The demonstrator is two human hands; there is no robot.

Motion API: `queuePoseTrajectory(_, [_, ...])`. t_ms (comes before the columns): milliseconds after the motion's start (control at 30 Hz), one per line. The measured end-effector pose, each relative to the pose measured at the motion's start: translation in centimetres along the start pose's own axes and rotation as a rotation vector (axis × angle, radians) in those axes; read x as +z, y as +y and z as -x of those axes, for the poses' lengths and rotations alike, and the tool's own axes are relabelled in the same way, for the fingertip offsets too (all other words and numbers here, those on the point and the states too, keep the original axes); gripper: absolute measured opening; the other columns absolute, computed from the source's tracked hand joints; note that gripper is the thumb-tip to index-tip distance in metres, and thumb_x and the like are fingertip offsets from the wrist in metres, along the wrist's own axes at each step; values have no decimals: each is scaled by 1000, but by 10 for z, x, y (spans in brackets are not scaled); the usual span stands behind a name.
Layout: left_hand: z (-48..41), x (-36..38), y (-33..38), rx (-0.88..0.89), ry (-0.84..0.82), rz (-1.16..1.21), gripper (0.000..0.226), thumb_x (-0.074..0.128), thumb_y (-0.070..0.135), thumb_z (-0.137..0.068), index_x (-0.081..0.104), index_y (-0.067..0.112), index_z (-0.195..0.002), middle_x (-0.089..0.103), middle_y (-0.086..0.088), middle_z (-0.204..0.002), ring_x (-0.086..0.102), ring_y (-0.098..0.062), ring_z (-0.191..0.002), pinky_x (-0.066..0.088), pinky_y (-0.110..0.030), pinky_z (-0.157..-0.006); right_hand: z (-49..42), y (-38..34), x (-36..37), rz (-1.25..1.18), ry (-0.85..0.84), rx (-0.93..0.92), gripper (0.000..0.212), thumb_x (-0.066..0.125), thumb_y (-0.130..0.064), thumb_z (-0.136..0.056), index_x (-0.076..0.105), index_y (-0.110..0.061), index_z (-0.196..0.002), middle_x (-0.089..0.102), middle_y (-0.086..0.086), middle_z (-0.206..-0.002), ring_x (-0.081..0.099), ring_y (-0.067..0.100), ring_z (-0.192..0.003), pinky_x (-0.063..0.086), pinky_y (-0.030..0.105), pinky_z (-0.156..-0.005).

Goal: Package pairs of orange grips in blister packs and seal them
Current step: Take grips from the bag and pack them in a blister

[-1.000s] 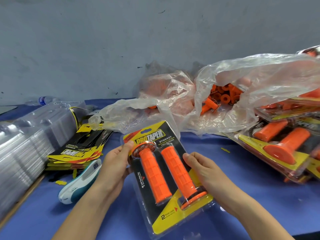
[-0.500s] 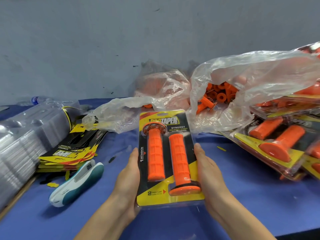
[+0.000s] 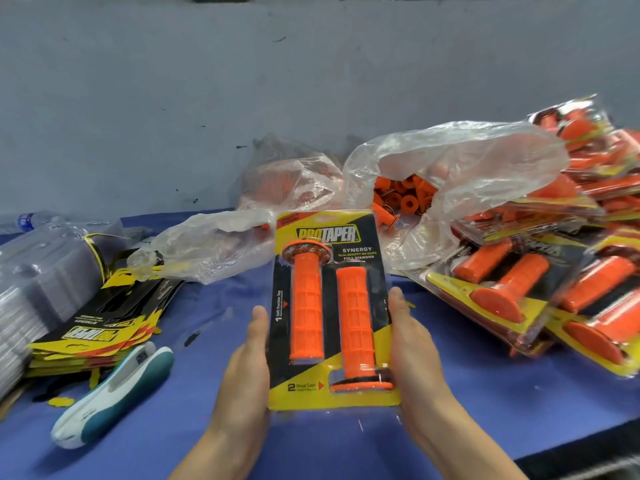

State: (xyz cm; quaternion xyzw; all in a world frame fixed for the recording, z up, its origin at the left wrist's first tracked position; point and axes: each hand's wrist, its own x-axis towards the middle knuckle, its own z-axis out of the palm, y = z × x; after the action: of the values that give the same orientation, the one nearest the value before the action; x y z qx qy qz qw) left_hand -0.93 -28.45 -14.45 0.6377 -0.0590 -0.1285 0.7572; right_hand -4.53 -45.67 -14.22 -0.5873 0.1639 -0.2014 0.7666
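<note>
Flanking the blister pack [image 3: 332, 306], left hand [image 3: 247, 368] and right hand [image 3: 414, 355] grip its long edges, thumbs pointing forward.

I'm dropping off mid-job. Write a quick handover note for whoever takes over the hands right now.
Left hand and right hand each grip a long edge of one blister pack, held above the blue table.
Inside: two orange grips. Seal: cannot tell.
Finished packs pile up on the right; loose grips sit in the clear bag; printed cards, clear shells and a white-teal hand tool lie left.
Left to do: check the seal, add it to the pile, fill the next shell.
</note>
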Motion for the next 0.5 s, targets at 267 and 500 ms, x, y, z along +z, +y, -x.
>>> queuePoseTrajectory(267, [32,45,18,-49,-31,85,76,39,79,-72,79,14,-75,57,-19,-52,44,-23,-34,34,-24,-36,34,-36,-27,-2,-9,-130,44,50,-65,-85,75,-32,-98,75,5,-88,70,35,-90,58,51,-83])
queuePoseTrajectory(500, [69,108,44,137,-267,-205,64,43,64,-72,78,11,-65,64,-23,-54,54,-26,-37,43,-25,-36,64,-83,-91,-105,219,-215,39,55,-62,-79,75,-34,-97,76,4,-96,72,25,-93,55,51,-88])
